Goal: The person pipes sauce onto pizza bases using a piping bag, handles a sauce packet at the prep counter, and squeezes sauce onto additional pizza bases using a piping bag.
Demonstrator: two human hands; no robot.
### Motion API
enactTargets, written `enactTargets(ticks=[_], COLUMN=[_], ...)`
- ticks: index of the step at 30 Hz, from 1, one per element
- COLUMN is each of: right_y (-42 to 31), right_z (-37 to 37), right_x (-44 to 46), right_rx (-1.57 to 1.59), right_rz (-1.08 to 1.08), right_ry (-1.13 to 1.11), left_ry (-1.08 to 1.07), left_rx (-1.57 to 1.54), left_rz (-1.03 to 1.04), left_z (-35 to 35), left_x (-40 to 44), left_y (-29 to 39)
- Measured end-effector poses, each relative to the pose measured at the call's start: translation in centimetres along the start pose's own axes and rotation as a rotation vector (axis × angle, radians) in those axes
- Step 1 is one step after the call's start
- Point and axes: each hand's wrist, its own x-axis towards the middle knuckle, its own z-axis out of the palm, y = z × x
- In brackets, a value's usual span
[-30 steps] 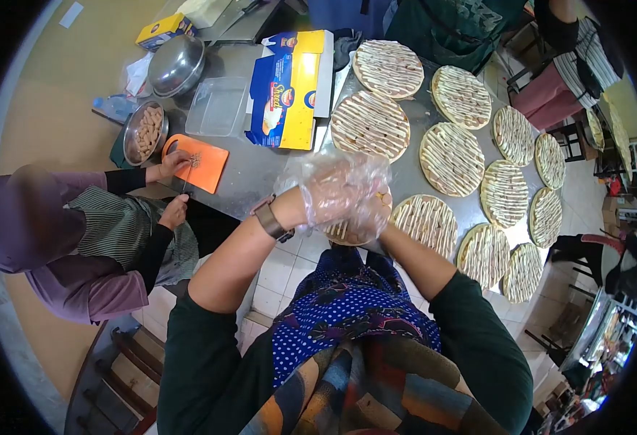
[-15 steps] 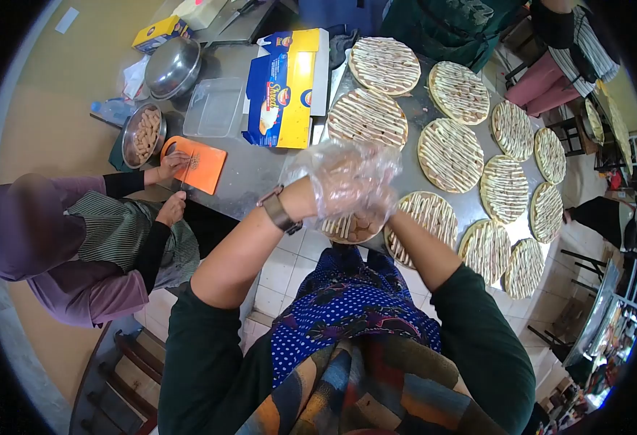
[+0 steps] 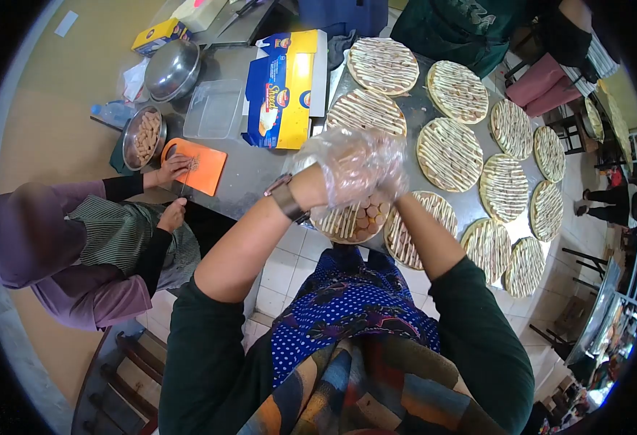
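Note:
Both of my hands are in loose, clear plastic and close together above the round pizza (image 3: 347, 226) nearest me. My left hand (image 3: 339, 172) has its fingers curled in, and my right hand (image 3: 391, 180) is closed right beside it. Crumpled plastic and the hands themselves hide whatever they grip. White stripes of sauce run over the left part of this pizza, while round sausage slices (image 3: 369, 217) show bare on its right part. Striped pizzas lie close around, one (image 3: 421, 226) just right of my hands and another (image 3: 368, 116) beyond them.
On the metal table (image 3: 250, 185) stand a yellow-blue carton (image 3: 286, 94), a clear plastic tub (image 3: 213, 109) and metal bowls, one of sausages (image 3: 146, 138). At left, a person (image 3: 126, 243) cuts on an orange board (image 3: 206, 170). Another person (image 3: 463, 32) stands across the table.
My hands have shifted slightly right and up, showing more of the nearest pizza, its white stripes and sausage slices. The person at left still works at the board.

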Motion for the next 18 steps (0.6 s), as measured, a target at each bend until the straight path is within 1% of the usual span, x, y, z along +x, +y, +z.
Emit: enactTargets(ticks=[2, 3, 4, 5, 6, 7, 8, 9, 10, 11, 12, 13, 15, 16, 17, 18], right_y=[-0.4, -0.2, -2.1, -4.2, -0.6, 1.0, 1.4, 1.9, 0.9, -1.5, -3.8, -2.8, -3.0, -3.1, -1.7, 1.1], right_z=[-0.6, 0.4, 0.7, 0.9, 3.2, 4.3, 5.4, 5.4, 5.3, 3.8, 2.3, 0.9, -1.1, -1.7, -0.8, 1.2], right_x=[1.3, 0.4, -1.7, -3.7, -5.5, -5.7, -6.0, -6.1, -6.3, -4.9, -3.5, -2.0, 0.0, 0.4, -0.4, -2.0], right_rx=[-0.145, 0.145, -0.315, -0.766, -0.767, -0.767, -0.766, -0.772, -0.779, -0.384, 0.014, 0.066, 0.066, 0.064, 0.064, 0.194], right_rz=[-0.057, 0.015, -0.073, -0.195, -0.214, -0.223, -0.233, -0.263, -0.292, -0.165, -0.042, 0.056, 0.019, -0.015, -0.015, 0.021], right_ry=[0.059, 0.076, -0.004, -0.038, 0.042, 0.081, 0.12, 0.11, 0.1, 0.054, 0.061, 0.051, 0.086, 0.121, 0.125, 0.083], left_ry=[-0.166, -0.067, -0.067, 0.001, 0.07, -0.079, -0.079, -0.137, -0.196, -0.036, -0.036, -0.073, -0.184, -0.186, -0.076, 0.035], left_rx=[-0.163, -0.112, -0.113, -0.179, -0.243, -0.4, -0.401, -0.41, -0.418, -0.251, -0.25, -0.242, -0.224, -0.223, -0.094, 0.033], left_rz=[-0.382, -0.162, -0.158, -0.122, -0.086, -0.272, -0.273, -0.341, -0.409, -0.12, -0.119, -0.219, -0.397, -0.393, -0.151, 0.09], left_z=[-0.6, 0.3, 0.5, 0.8, 0.9, 0.6, 0.5, 0.6, 0.6, 1.9, 1.6, 1.0, -0.5, -0.2, 0.4, 0.8], left_x=[1.4, 0.5, 0.0, -0.7, -1.1, -1.0, -0.8, -0.5, -0.3, -0.9, -0.2, 0.7, 2.7, 2.3, 1.3, 0.7], left_y=[0.1, -0.6, -0.3, 0.4, 0.9, 1.2, 1.2, 1.3, 1.2, -0.5, -0.9, -1.0, 0.1, -0.1, -0.4, -0.4])
